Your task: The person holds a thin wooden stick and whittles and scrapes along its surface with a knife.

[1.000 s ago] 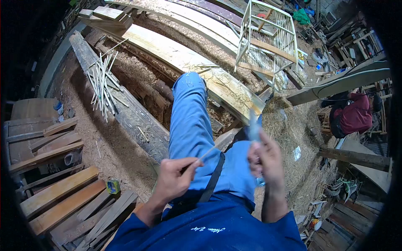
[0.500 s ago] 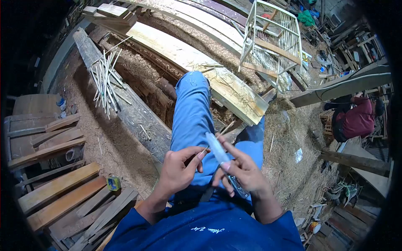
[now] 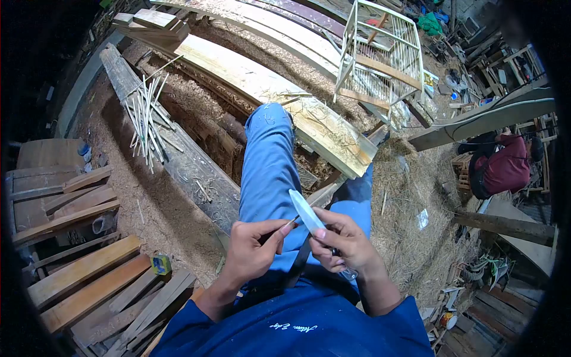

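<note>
My right hand [image 3: 350, 245] is wrapped round the handle of a knife [image 3: 305, 212], its broad pale blade pointing up and to the left. Most of the handle is hidden by the fingers, with its end showing below them. Close by on the left, my left hand [image 3: 254, 249] pinches a thin stick [image 3: 295, 220] between thumb and fingers. Only a short tip of that stick shows, right at the blade's edge; whether they touch I cannot tell. Both hands are above my lap, over the blue trousers [image 3: 267, 160].
Thin sticks [image 3: 147, 122] lie piled on a weathered plank [image 3: 205, 172]. A thick pale board [image 3: 238, 65] strewn with shavings runs past my knee. Beyond stands a slatted wooden frame [image 3: 386, 65]. Cut boards [image 3: 89, 268] and a tape measure [image 3: 160, 264] lie left. A person [image 3: 504, 166] sits at the right.
My right hand's lower fingers have closed round the knife handle, and the blade sits slightly lower. My left hand has shifted a little, still pinching the stick.
</note>
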